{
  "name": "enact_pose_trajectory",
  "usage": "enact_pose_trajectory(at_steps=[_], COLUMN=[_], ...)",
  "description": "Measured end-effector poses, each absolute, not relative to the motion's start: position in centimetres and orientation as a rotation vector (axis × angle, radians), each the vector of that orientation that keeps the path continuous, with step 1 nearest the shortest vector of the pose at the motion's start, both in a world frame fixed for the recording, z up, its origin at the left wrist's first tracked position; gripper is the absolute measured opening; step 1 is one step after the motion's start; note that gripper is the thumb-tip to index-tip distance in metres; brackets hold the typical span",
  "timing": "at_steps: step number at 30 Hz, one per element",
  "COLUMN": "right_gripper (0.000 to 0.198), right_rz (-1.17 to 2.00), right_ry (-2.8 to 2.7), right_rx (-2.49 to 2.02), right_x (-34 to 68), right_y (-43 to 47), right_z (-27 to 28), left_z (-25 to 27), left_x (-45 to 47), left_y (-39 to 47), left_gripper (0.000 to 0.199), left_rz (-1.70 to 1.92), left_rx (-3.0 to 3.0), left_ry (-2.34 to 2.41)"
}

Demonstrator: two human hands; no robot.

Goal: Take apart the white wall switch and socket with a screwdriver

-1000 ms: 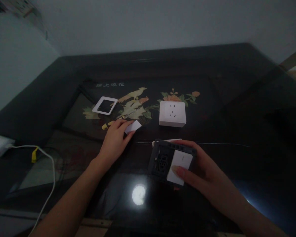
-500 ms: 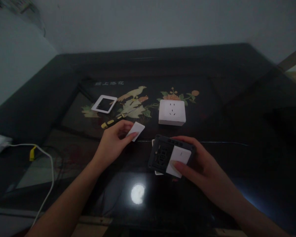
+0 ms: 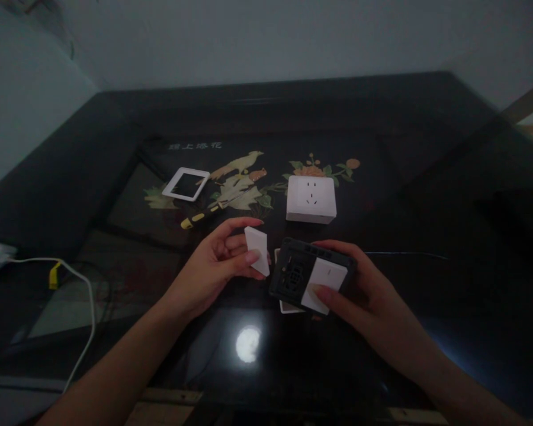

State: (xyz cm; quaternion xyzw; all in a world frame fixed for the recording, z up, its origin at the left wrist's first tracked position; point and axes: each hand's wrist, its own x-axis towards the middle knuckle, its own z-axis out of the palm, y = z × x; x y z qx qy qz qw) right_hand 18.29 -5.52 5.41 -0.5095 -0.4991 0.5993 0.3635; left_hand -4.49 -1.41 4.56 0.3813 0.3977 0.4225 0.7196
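Observation:
Between the thumb and fingers of my left hand [image 3: 220, 260] is a white switch rocker [image 3: 257, 248], tilted and just left of the dark switch body. My right hand [image 3: 359, 290] grips that wall switch body [image 3: 294, 275], its thumb pressed on a second white rocker [image 3: 326, 281] fitted in the right half. The left half lies uncovered, showing the black mechanism. Under the switch body, a white frame [image 3: 288, 307] shows only in part; whether it touches the body I cannot tell.
A white socket box [image 3: 311, 198] stands beyond my right hand. To the left lie a white square frame [image 3: 169, 188] and a yellow-black screwdriver [image 3: 198, 217]. A white cable [image 3: 92, 307] with a yellow tag runs along the left of the glossy black table [image 3: 408, 154].
My left hand has moved right, bringing the loose rocker closer to the switch body and turning it more upright. My right hand has barely moved.

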Motion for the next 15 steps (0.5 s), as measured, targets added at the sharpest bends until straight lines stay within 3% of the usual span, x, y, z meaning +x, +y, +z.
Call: enact_pose_trajectory(at_steps=[5, 15], right_gripper=[0.039, 0.038], right_rz=[1.498, 1.453], right_ry=[-1.314, -1.343], right_rx=[-1.333, -1.354], right_x=[18.3, 18.1], right_y=[-5.4, -5.8], right_z=[5.5, 5.2], left_z=[4.6, 5.1], left_x=[-4.4, -3.6], left_y=[-1.6, -3.3], left_gripper=[0.027, 0.030], left_rz=[0.981, 0.963], left_rx=[0.834, 1.073], left_ry=[0.911, 1.021])
